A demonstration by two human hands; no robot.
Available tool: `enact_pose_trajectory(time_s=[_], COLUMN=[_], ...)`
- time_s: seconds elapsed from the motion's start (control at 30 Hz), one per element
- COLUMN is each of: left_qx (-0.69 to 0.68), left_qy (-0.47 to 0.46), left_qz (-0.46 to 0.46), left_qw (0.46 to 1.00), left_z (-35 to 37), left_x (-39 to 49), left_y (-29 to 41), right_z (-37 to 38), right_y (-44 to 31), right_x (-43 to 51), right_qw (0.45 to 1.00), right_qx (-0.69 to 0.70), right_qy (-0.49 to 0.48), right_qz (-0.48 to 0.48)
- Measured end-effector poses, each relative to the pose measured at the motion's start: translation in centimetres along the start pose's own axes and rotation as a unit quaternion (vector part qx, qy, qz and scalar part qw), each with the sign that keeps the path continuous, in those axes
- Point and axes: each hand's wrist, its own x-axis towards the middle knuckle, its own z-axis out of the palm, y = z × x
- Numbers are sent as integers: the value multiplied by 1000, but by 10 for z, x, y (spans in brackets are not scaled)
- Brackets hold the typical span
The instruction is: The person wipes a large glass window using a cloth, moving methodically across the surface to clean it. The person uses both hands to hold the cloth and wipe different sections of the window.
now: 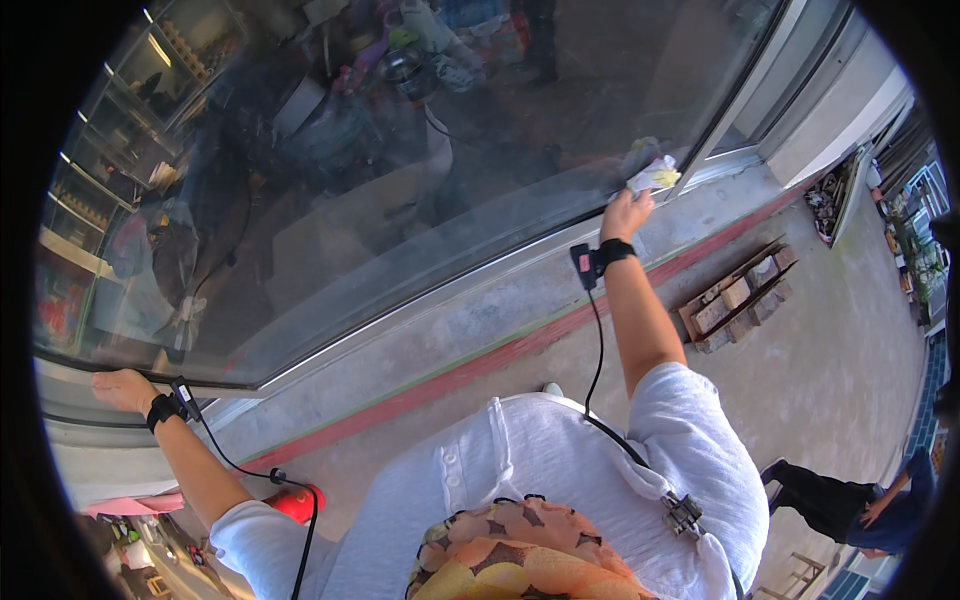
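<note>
A large glass pane [360,217] in a metal frame [420,289] fills the view before me. My right hand [628,214] holds a crumpled white and yellow cloth or wipe [654,175] against the glass, low by the upright at the right. The cloth shows a reflection in the pane. At the far left, my left hand [126,390] touches the bottom of the frame near its corner. The fingers there are partly hidden, so I cannot tell whether they grip it. Both wrists wear black straps with cabled devices.
Under the frame runs a concrete ledge [480,319] with a red-painted edge. Bricks [731,296] lie on the concrete ground at the right. Another person [847,502] stands at the lower right. A red object [300,504] is below my left arm. Black cables hang from both wrists.
</note>
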Motion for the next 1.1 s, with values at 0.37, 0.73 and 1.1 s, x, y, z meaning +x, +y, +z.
enact_pose_trajectory(time_s=[0.37, 0.73, 1.1], left_qx=[-14, -29, -21], left_qy=[-2, 6, 13], left_qz=[-14, 23, -1], left_qw=[1000, 999, 1000], left_z=[3, 8, 10], left_x=[-1, -2, -2], left_y=[-1, -10, -12], right_z=[-28, -28, -26], right_y=[-148, -201, -318], right_x=[-175, 0, -34], right_qw=[943, 903, 911], right_qx=[216, 420, 231], right_qy=[-241, -85, -102], right_qz=[-80, 26, -326])
